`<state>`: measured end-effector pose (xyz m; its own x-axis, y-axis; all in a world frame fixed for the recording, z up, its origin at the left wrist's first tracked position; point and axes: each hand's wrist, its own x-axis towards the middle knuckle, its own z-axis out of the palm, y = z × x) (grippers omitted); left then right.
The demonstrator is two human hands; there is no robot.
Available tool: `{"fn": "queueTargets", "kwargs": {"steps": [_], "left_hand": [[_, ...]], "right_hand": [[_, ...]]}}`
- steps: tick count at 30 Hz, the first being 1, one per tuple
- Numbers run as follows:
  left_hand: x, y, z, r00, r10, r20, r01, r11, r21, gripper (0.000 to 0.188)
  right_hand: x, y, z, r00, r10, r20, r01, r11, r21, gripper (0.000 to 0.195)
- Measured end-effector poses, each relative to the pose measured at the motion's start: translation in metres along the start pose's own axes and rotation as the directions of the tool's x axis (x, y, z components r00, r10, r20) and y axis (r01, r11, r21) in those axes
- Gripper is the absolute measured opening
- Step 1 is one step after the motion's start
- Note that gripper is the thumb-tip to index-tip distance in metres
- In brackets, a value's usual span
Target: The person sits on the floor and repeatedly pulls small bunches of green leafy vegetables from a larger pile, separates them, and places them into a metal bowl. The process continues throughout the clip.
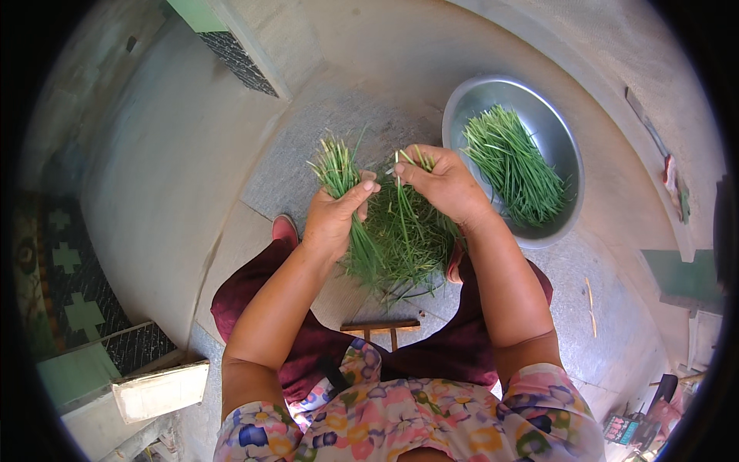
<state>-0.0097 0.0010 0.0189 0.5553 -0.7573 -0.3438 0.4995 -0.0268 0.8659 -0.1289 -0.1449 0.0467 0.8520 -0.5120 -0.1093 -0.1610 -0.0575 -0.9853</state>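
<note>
My left hand (338,216) is closed round a thick bundle of Chinese chives (339,173), pale cut ends pointing up and away from me. In my right hand (441,179) a few loose chive stalks (404,208) are pinched between thumb and fingers, their green leaves hanging down. Below both hands a tangled heap of chives and trimmings (398,248) lies on the floor between my feet. To the right of my right hand stands a large metal basin (563,133), with a neat pile of chives (514,167) inside it.
A small wooden stool (381,327) shows between my knees. Walls rise ahead and on the left, with a pale board (161,390) at lower left. A dry straw-like strip (590,306) lies on the tiled floor (554,289) at right. A knife-like tool (649,121) rests on the right-hand ledge.
</note>
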Motion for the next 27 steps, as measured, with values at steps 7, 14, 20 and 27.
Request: {"fn": "queueTargets", "kwargs": {"steps": [7,14,20,27], "left_hand": [[0.001,-0.004,-0.005,0.999,0.018,0.026,-0.019,1.000,0.015,0.016],[-0.002,-0.002,-0.009,0.977,-0.037,0.208,0.045,0.998,-0.034,0.018],[-0.003,-0.006,-0.005,0.973,-0.071,0.219,0.073,0.997,0.000,0.018],[0.000,-0.018,-0.006,0.980,-0.069,0.188,0.038,0.986,0.161,0.014]], "right_hand": [[0.002,0.003,0.011,1.000,-0.022,0.016,0.024,0.995,-0.096,0.013],[0.009,0.006,0.010,0.997,0.060,-0.057,-0.035,0.929,0.368,0.011],[0.004,-0.007,0.026,0.989,0.017,-0.145,0.019,0.971,0.239,0.012],[0.003,0.001,0.028,0.987,-0.057,-0.149,0.080,0.985,0.156,0.006]]}}
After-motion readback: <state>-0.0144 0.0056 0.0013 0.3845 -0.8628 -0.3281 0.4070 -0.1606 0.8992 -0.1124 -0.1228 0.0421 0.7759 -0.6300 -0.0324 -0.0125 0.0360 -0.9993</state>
